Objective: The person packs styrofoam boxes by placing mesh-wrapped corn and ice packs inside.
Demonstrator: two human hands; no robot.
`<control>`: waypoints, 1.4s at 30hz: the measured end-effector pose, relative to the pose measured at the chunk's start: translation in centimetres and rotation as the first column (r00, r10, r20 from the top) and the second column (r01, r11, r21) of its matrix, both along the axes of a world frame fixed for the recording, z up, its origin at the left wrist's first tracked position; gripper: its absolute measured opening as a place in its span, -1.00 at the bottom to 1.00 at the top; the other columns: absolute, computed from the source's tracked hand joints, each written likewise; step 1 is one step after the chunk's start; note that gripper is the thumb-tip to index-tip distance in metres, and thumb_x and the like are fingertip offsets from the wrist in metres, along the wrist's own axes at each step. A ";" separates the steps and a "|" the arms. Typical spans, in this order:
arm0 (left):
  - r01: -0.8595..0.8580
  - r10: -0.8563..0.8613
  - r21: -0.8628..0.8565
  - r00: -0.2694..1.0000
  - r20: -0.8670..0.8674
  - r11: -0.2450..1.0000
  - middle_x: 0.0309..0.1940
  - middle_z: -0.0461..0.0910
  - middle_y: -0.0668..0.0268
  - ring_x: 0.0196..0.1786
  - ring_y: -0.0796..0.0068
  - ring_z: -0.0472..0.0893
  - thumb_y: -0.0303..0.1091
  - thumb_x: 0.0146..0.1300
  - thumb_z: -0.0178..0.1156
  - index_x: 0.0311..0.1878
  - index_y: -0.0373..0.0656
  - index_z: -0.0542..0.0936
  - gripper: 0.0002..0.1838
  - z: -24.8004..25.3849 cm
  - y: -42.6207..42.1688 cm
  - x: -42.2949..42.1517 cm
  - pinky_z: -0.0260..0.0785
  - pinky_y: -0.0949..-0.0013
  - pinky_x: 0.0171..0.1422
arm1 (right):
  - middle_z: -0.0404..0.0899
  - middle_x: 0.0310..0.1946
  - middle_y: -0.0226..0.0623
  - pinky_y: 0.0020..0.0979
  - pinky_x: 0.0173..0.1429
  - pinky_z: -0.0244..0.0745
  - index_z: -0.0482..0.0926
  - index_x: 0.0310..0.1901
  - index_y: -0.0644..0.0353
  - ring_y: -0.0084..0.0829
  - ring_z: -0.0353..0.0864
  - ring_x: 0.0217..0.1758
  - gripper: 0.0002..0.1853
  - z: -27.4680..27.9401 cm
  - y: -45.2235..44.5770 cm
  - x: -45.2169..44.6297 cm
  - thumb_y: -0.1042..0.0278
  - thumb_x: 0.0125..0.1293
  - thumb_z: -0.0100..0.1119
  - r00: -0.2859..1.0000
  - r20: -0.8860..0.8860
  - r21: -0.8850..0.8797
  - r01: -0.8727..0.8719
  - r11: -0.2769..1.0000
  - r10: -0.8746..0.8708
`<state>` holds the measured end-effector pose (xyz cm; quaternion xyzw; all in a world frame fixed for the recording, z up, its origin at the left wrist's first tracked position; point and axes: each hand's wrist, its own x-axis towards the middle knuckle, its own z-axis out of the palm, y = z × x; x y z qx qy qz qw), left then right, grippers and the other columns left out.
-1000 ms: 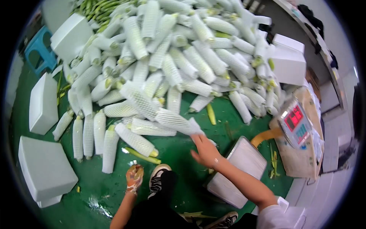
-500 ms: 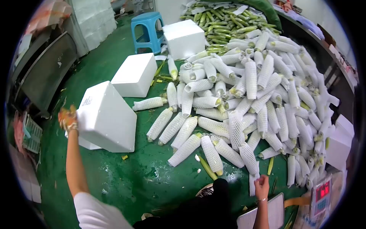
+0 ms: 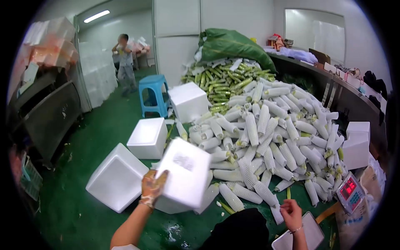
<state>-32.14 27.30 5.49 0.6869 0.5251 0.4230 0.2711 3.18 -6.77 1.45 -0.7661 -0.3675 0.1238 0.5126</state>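
A gloved, orange-and-white patterned left hand (image 3: 153, 188), mine, grips the left side of a white foam box (image 3: 185, 166) with a grey printed mark. The box is tilted and slightly blurred, partly covering the near vegetables. My bare right hand (image 3: 291, 214) has curled fingers beside a white foam-net sleeve (image 3: 276, 213) at the pile's near edge; whether anything is pinched in it I cannot tell. Long vegetables in white net sleeves (image 3: 250, 129) form a large heap. Behind them lie unsleeved green ones (image 3: 221, 83).
A hollow white foam piece, box or lid (image 3: 114, 179), lies at left. White boxes (image 3: 146, 137) and a blue stool (image 3: 153, 96) stand farther back. A scale display (image 3: 349, 191) and metal platform (image 3: 302, 233) are at right. A person (image 3: 125, 62) stands in the doorway.
The view has tilted up. My left hand has carried the marked foam box rightward to the heap's edge, revealing the hollow white piece. My right hand stays near the same sleeve.
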 end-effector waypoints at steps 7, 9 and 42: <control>0.692 -0.573 0.659 0.679 -0.458 0.293 -0.56 0.44 0.22 -0.45 0.20 0.47 -0.08 0.19 0.14 -0.47 -0.09 0.47 -0.71 13.5 -11.4 15.5 0.29 0.16 -0.28 | 0.44 0.04 -0.07 -0.18 0.24 0.24 0.34 0.18 0.31 -0.09 0.39 0.14 -0.24 20.3 1.2 -7.7 0.26 -0.09 0.43 0.525 0.834 0.228 -0.054 0.972 -0.167; 0.728 -0.771 0.681 0.386 -0.506 -0.082 -0.54 0.50 0.19 -0.38 0.16 0.50 -0.11 0.18 0.13 -0.47 -0.10 0.47 -0.74 15.1 -14.8 20.4 0.30 0.15 -0.10 | 0.46 0.01 -0.05 -0.15 0.20 0.24 0.36 0.14 0.29 -0.02 0.39 0.11 -0.20 22.2 0.1 -6.7 0.14 -0.16 0.48 0.339 0.937 -0.078 -0.027 0.997 0.083; 0.465 0.024 -0.686 0.819 0.574 0.560 -0.08 0.57 0.10 -0.15 0.27 0.59 -0.33 0.10 0.31 0.05 -0.29 0.48 -0.55 -31.5 -5.0 25.3 0.49 0.24 -0.04 | 0.57 -0.19 -0.03 -0.23 0.01 0.46 0.38 -0.05 0.25 -0.09 0.57 -0.10 -0.35 -18.2 16.9 16.3 0.25 -0.23 0.43 0.995 0.070 -0.419 0.096 0.903 -0.073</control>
